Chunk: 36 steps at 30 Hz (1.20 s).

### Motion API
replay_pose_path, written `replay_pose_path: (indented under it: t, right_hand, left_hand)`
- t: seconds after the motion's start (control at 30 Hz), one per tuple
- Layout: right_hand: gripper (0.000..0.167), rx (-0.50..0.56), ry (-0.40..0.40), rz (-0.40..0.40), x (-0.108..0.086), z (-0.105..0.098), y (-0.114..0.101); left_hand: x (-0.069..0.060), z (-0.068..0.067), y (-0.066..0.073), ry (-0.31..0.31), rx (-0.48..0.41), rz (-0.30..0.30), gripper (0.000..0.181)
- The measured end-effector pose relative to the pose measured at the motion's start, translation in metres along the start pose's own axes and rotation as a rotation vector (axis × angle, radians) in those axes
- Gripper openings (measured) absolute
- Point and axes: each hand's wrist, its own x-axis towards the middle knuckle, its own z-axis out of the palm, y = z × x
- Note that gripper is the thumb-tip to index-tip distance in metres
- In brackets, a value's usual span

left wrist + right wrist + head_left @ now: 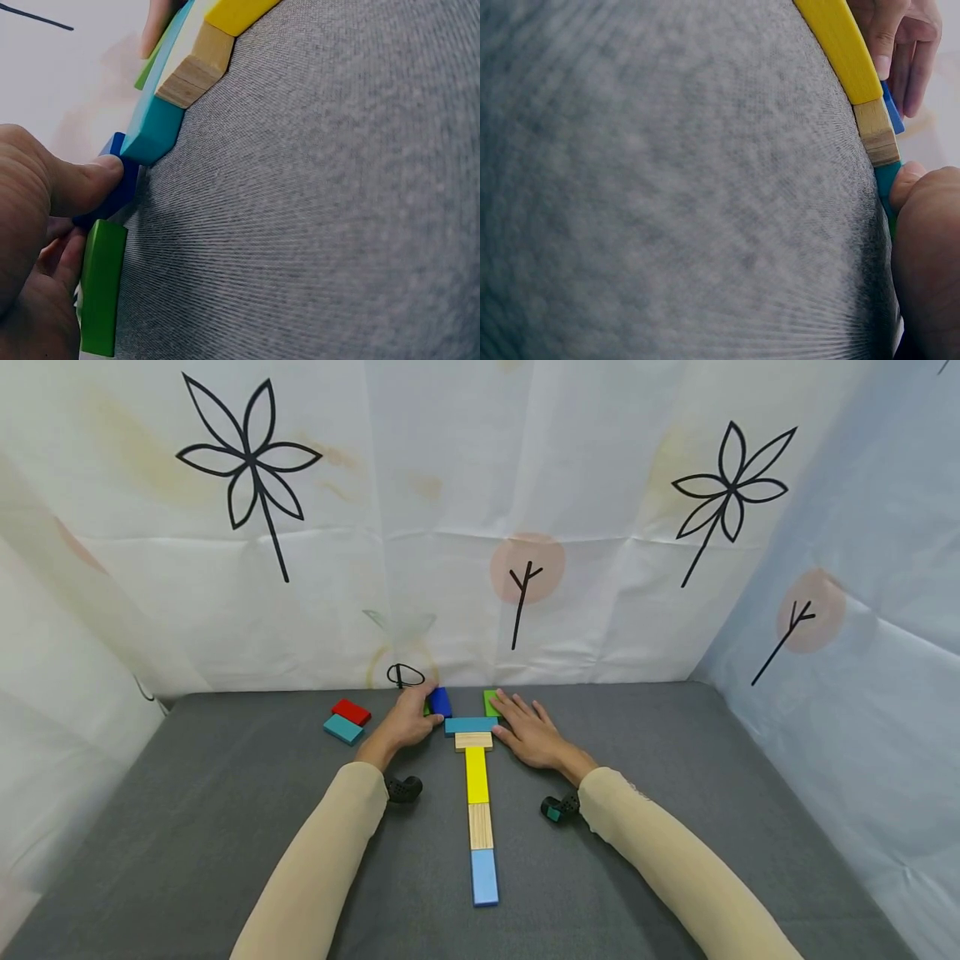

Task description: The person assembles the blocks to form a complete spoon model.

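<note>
My left hand (405, 720) pinches a dark blue block (441, 702) between thumb and fingers; in the left wrist view this block (120, 191) touches the end of a teal block (156, 112). A green block (103, 289) lies beside the left fingers. My right hand (534, 735) has its fingers spread, the thumb against the right end of the teal block (471, 725) and fingertips on a light green block (491, 702). Below the teal block, a line runs toward me: wooden block (473, 742), yellow block (477, 775), second wooden block (481, 827), light blue block (484, 877).
A red block (351, 712) and another teal block (343, 729) lie side by side left of my left hand. The grey table (637, 893) ends at a white cloth wall (450, 485) with drawn flowers, close behind the hands. Another cloth wall (885, 693) stands at the right.
</note>
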Motion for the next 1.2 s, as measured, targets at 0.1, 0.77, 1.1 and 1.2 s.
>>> replay_pose_path:
  t: [0.1, 0.77, 1.1, 1.2]
  right_hand:
    - [0.060, 0.001, -0.002, 0.002, 0.0000, 0.0002, -0.0002]
    - [0.060, 0.003, 0.000, 0.004, 0.0003, 0.0009, 0.0006]
    - [0.060, -0.009, 0.003, 0.006, 0.0014, 0.0027, 0.0029]
    - [0.060, -0.008, 0.004, 0.006, 0.0013, 0.0028, 0.0030]
  left_hand:
    - [0.0006, 0.0003, -0.0001, -0.017, -0.009, -0.021, 0.064]
    - [0.0002, 0.0006, 0.0051, -0.066, -0.042, -0.074, 0.064]
    - [-0.0001, 0.0007, 0.0037, -0.065, -0.038, -0.073, 0.067]
    - [-0.0015, 0.0005, 0.0034, -0.051, -0.041, -0.071, 0.069]
